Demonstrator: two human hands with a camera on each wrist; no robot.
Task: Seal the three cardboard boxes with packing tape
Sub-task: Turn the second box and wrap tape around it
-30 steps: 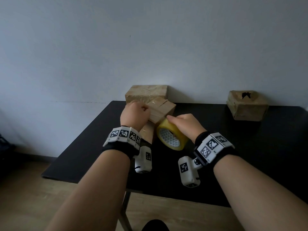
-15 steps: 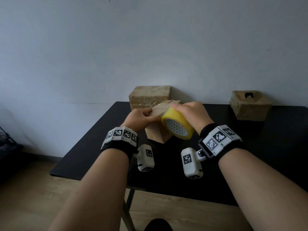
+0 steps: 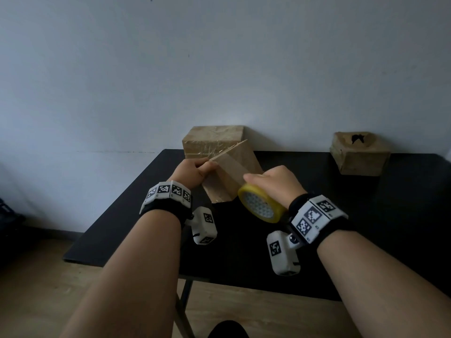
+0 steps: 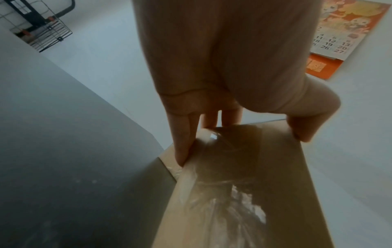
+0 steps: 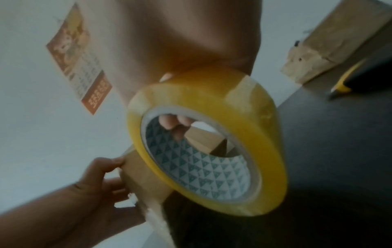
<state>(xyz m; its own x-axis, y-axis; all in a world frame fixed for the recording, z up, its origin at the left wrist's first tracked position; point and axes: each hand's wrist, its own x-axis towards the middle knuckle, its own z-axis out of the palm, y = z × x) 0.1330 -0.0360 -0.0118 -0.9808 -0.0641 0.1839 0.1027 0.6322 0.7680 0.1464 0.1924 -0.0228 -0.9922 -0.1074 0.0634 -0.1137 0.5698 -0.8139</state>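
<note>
A small cardboard box (image 3: 231, 172) stands tilted on the black table (image 3: 366, 215), with a strip of clear tape running down its near face. My left hand (image 3: 192, 170) grips the box's upper left edge, thumb and fingers on the cardboard (image 4: 275, 184). My right hand (image 3: 275, 181) holds the yellow tape roll (image 3: 262, 206) at the box's lower right, fingers hooked through the core (image 5: 212, 151). A taped box (image 3: 212, 140) stands behind against the wall. A third box (image 3: 358, 154) sits at the far right with a dark hole in its top.
A yellow-and-black utility knife (image 5: 347, 80) lies on the table near the right box. A calendar (image 4: 347, 33) hangs on the wall. A wire rack (image 4: 40, 28) stands to the left. The table's front edge is near my forearms.
The box has been tipped toward me and turned. My right hand drew the roll from the box's top down to its lower right, laying tape along the face.
</note>
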